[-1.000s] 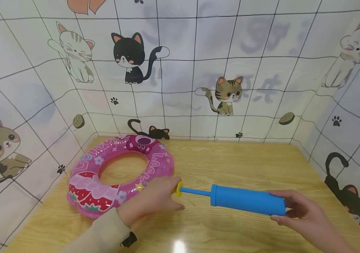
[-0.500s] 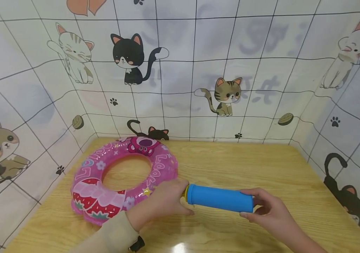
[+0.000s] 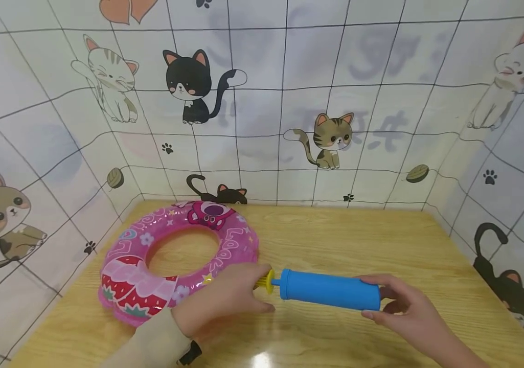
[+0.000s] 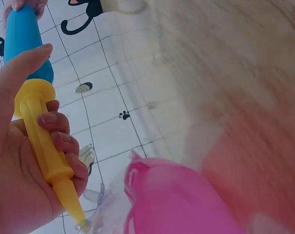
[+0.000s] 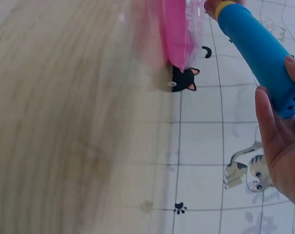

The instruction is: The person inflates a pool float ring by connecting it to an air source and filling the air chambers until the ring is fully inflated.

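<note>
A hand pump with a blue barrel (image 3: 331, 290) and a yellow nozzle end (image 4: 42, 141) lies nearly level between my two hands. My left hand (image 3: 229, 289) wraps its fingers around the yellow part. In the left wrist view the nozzle's narrow tip meets the clear plastic at the edge of a pink inflatable swim ring (image 3: 238, 240). My right hand (image 3: 404, 306) grips the barrel's far end between thumb and fingers; small holes show in that end in the right wrist view. A short piece of blue rod (image 3: 276, 282) shows between barrel and yellow flange.
The ring, printed with strawberries, a bear and lettering, lies on the left of a wooden table (image 3: 358, 240). Cat-patterned white walls (image 3: 262, 102) close in the table at the back and both sides. A beige sleeve (image 3: 156, 337) covers my left forearm.
The barrel has slid left along its rod right up to the yellow flange, then back right a little, baring a short length of rod. My left hand keeps its grip; the ring shifted slightly.
</note>
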Motion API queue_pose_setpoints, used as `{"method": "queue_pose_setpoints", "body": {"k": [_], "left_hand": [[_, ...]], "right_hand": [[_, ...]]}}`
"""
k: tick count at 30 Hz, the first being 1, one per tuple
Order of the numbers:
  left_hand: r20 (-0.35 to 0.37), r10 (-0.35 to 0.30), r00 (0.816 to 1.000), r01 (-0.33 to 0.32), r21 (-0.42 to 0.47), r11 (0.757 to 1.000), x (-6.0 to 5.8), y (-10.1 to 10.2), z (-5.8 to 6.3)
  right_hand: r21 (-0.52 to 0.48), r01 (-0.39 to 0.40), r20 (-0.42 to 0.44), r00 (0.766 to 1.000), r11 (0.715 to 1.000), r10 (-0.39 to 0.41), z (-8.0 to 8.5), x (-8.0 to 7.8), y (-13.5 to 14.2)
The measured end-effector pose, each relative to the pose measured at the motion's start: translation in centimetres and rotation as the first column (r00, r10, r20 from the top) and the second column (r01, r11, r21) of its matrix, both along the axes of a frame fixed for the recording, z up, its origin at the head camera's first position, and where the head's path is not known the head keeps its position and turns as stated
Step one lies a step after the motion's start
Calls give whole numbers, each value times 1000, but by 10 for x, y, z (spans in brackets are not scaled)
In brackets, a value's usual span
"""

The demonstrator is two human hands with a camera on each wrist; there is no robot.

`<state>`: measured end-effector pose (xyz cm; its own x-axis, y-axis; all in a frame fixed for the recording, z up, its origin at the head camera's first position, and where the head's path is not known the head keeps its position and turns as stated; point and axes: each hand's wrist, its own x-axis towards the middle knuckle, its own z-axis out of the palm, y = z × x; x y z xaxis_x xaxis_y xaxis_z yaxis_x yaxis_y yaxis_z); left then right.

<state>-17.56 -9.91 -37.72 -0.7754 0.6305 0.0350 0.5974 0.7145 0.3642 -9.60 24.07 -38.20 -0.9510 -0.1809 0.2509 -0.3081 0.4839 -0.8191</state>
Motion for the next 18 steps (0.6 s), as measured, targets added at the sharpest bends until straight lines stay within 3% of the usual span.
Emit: {"method": "queue_pose_setpoints", "body": {"k": [8,13,18], "left_hand": [[4,40,999,-40,1,999,-7,-18,2],[54,70,996,-71,20,997,-14,-29,-1],[87,47,995,-51,45,998,-17,-35,-6]], "right_hand": [[92,12,-126,992,996,0,8,7,38],[143,54,-96,995,988,-40,7,14,62],[180,63,-81,996,982,-49,5,18,78]]}}
